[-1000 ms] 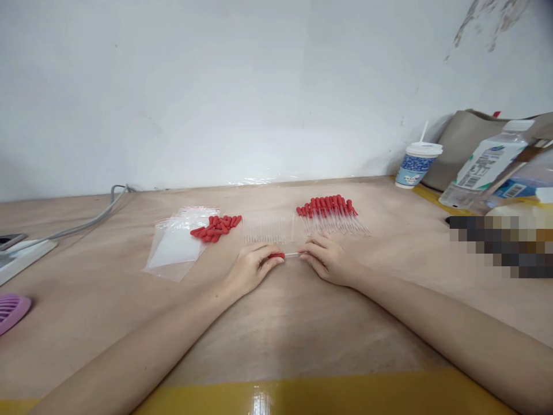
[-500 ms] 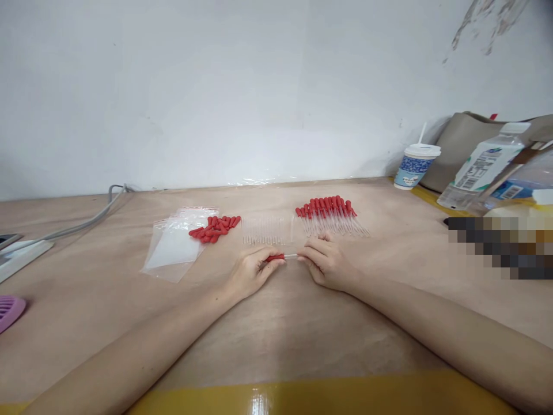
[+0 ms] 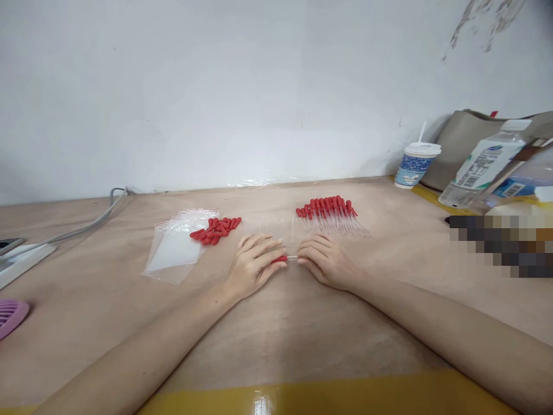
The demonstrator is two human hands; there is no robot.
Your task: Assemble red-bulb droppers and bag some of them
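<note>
Between my two hands lies a dropper, held level just above the table. My left hand [image 3: 254, 266] pinches its red rubber bulb [image 3: 280, 259] between thumb and fingers, the other fingers stretched forward. My right hand [image 3: 326, 262] grips the clear tube [image 3: 292, 257], of which only a short piece shows; the rest is hidden in the fingers. Behind my left hand is a row of bare clear tubes [image 3: 265, 226], partly covered by the fingers. A heap of loose red bulbs [image 3: 215, 230] sits to its left. Beyond my right hand, several droppers with red bulbs [image 3: 330, 210] lie side by side.
Clear plastic zip bags [image 3: 175, 248] lie at left, near a grey cable [image 3: 93, 223] and a pink slotted object [image 3: 11, 317]. On the right stand a paper cup with straw [image 3: 415, 166], a tilted bottle [image 3: 486, 164] and a grey bag [image 3: 453, 147]. A wall closes the back.
The fingers of my left hand have stretched forward and spread over the bulb and the near ends of the bare tubes. Less tube shows between the hands. My right fingers have closed together slightly.
</note>
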